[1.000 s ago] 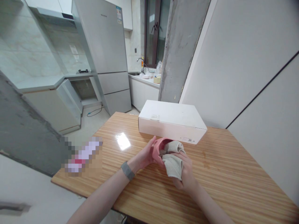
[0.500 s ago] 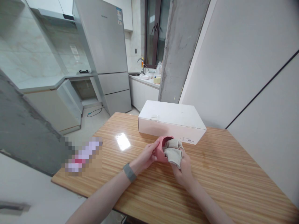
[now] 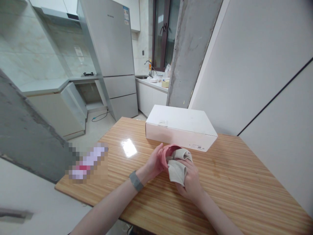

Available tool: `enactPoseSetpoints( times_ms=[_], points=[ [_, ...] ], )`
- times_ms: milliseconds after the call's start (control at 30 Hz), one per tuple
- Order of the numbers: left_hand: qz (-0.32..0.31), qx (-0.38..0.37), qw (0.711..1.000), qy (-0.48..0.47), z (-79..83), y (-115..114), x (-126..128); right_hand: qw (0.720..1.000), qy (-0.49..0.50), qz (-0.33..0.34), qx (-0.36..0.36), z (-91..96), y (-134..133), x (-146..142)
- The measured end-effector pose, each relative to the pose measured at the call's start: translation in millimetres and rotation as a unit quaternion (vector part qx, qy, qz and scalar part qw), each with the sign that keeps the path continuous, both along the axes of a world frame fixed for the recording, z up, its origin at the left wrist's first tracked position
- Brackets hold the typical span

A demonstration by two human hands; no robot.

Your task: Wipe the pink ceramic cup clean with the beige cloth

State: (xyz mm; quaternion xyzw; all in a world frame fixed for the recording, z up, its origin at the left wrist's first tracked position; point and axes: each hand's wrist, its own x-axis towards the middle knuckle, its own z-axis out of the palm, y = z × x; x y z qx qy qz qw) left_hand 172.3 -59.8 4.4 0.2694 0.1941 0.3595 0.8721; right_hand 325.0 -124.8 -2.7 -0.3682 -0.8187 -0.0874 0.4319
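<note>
A pink cup point(image 3: 165, 153) is tilted on its side just above the wooden table point(image 3: 234, 182), its mouth facing right. My left hand point(image 3: 153, 162) is wrapped round its outer wall, fingers closed on it. My right hand point(image 3: 191, 181) grips a beige cloth point(image 3: 177, 167), part of which is pushed into the cup's mouth while the rest hangs over my fingers. A grey band sits on my left wrist.
A white closed box point(image 3: 181, 125) lies on the table right behind the cup. A blurred pink and white object point(image 3: 88, 161) rests near the table's left edge. A white wall runs along the right. A concrete pillar, fridge and kitchen counters stand beyond.
The cup and cloth have shifted slightly between frames. More of the cloth hangs outside the cup now than half a second ago. Both hands keep their hold.
</note>
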Motion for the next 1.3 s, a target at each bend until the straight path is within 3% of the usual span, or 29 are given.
enactPoseSetpoints(
  times_ms=[267,533,733,1100,1300],
  points=[
    [-0.033,0.043,0.999,0.004,-11.1,6,-1,0.998,-0.061,0.014,0.025,-7.5,2,6],
    [0.007,0.081,0.996,0.045,-19.0,5,1,0.998,-0.043,0.025,0.023,-5.7,5,5],
    [0.059,0.116,0.981,0.144,-20.8,4,-1,0.998,0.027,-0.028,-0.056,0.7,1,-1],
    [0.133,0.133,0.966,0.176,-16.9,-4,7,0.974,0.119,-0.15,-0.122,-7.3,1,-16],
    [0.118,0.097,0.981,0.117,-15.2,-10,10,0.984,0.109,-0.119,-0.07,-3.2,1,-10]
  ],
)
